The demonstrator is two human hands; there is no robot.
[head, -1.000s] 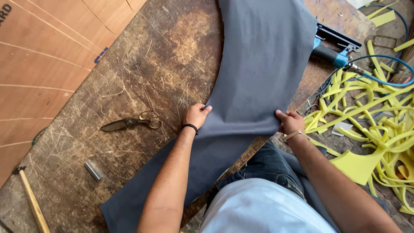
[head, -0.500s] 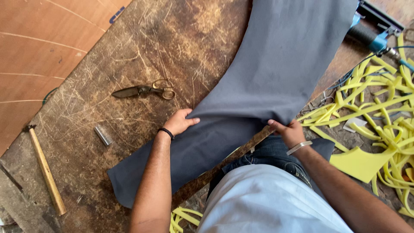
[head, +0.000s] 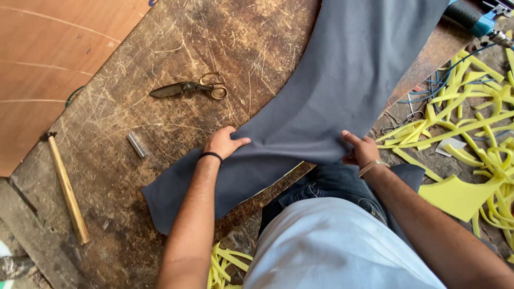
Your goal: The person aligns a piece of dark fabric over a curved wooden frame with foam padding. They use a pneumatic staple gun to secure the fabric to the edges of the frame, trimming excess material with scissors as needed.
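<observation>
1. Left hand (head: 222, 144): fingers together, bent down onto the grey fabric sheet (head: 332, 96), thumb sticking out toward the fold line; looks like pressing or a light pinch at the edge, not a full fist
2. Right hand (head: 361, 150): fingers curled around the fabric edge at the table's near side, clamped on it; fingertips go under the cloth, so the exact grip is hidden
3. Both hands sit on the same crease, where the fabric bends between its upper run and its lower-left flap
4. Fabric location: spread over the scarred wooden worktable (head: 160, 48), upper part running off toward the top right, lower flap lying toward the near left corner, part hanging over the table edge by the person's lap
5. Progress, as a judgement: sheet is laid out and mostly flat, so placement looks done; positioning or smoothing at the crease is in hand; no cut line or marking visible on the cloth, so any cutting looks not yet started
6. Scissors (head: 190, 88) lie closed on the table, well apart from both hands, untouched
7. Small metal cylinder (head: 137, 145) just left of the left hand, not touching the fabric
8. Hammer (head: 67, 190) at the far left edge of the table, untouched
9. Yellow foam offcuts (head: 471, 150) piled on the floor at right; blue-handled power tool (head: 474, 18) top right, partly out of frame
</observation>
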